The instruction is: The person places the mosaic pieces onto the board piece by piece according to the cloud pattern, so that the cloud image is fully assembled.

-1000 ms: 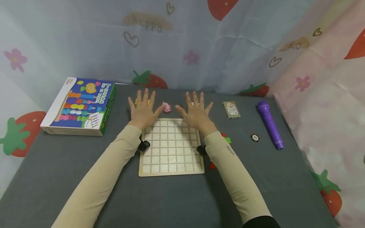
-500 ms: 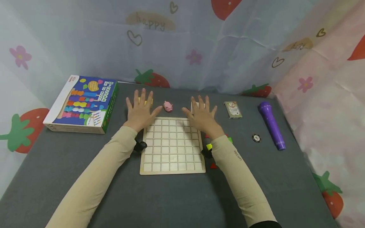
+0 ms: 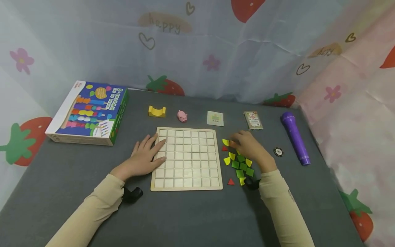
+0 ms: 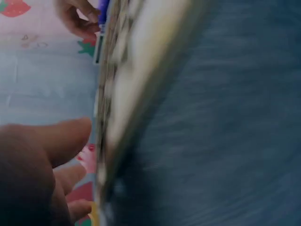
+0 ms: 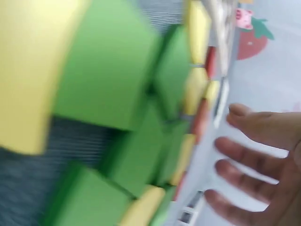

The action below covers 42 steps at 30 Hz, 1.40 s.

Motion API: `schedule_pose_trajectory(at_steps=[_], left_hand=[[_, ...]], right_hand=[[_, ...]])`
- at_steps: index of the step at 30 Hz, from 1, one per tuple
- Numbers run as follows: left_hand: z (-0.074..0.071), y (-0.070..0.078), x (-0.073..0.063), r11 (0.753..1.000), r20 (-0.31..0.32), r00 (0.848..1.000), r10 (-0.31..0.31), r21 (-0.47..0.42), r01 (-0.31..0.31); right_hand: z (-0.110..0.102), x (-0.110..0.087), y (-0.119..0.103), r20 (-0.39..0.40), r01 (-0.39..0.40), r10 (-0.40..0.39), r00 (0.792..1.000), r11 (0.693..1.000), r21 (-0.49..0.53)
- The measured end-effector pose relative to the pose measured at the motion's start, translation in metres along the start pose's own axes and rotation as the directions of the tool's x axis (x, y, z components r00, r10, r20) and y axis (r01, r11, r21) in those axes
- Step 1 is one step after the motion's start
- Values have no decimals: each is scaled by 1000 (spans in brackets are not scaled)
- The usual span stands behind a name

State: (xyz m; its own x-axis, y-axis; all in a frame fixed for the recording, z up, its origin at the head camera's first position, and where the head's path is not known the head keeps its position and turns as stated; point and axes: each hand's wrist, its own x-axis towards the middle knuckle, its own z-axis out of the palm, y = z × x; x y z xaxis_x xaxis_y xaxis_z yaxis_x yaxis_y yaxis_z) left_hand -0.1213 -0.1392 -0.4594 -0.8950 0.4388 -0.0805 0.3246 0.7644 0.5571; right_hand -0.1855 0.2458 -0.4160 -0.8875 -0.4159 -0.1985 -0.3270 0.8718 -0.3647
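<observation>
A pale wooden board [image 3: 186, 159] marked with a grid of squares lies on the grey table. Over its left edge is my left hand [image 3: 139, 159], fingers spread and holding nothing. To the right of the board lies a cluster of green square blocks [image 3: 235, 164], yellow curved pieces [image 3: 227, 160] and red triangles [image 3: 230, 181]. My right hand [image 3: 248, 145] hovers at the far side of that cluster and hides some pieces. In the right wrist view its fingers [image 5: 249, 155] are loosely bent and apart, with nothing between them.
Along the back stand a yellow arched block [image 3: 157, 112], a pink toy pig [image 3: 182, 116], a printed card [image 3: 215, 118] and a playing card box [image 3: 253, 120]. A game box [image 3: 89, 113] lies left. Right are a round chip [image 3: 278, 152] and a purple microphone [image 3: 295, 139].
Both hands have drawn back from the far side of the board. The left has come down to the board's left edge; the right has moved right, over the coloured pieces.
</observation>
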Motion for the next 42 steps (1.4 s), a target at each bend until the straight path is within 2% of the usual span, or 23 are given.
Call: schedule_pose_trajectory(at_steps=[5, 11, 16, 23, 26, 30, 33, 35, 42], left_hand=[[12, -12, -2, 1000, 8, 1000, 19, 17, -19], [18, -20, -4, 998, 21, 1000, 8, 54, -9], [19, -19, -9, 999, -14, 1000, 22, 49, -22], [17, -18, -10, 997, 4, 1000, 4, 79, -4], [18, -19, -9, 997, 5, 1000, 3, 73, -4], [21, -19, -9, 997, -8, 1000, 9, 75, -8], [22, -20, -9, 997, -15, 1000, 11, 79, -10], [23, -21, -9, 997, -20, 1000, 12, 81, -10], [24, -22, -9, 996, -37, 999, 10, 85, -7]], right_hand=[[10, 9, 2, -39, 107, -107, 993, 994, -7], [11, 22, -2, 9, 135, -135, 991, 991, -8], [10, 28, -6, 36, 106, -106, 994, 994, -19], [10, 29, -9, 58, 48, -46, 997, 999, -17], [11, 28, -8, 53, 48, -47, 998, 999, -24], [10, 28, -12, 35, 7, -5, 999, 999, -52], [10, 29, -20, 20, -14, 15, 1000, 998, -64], [9, 32, -29, 21, 0, 2, 1000, 999, -55], [12, 48, -73, 39, 126, -127, 991, 992, 21]])
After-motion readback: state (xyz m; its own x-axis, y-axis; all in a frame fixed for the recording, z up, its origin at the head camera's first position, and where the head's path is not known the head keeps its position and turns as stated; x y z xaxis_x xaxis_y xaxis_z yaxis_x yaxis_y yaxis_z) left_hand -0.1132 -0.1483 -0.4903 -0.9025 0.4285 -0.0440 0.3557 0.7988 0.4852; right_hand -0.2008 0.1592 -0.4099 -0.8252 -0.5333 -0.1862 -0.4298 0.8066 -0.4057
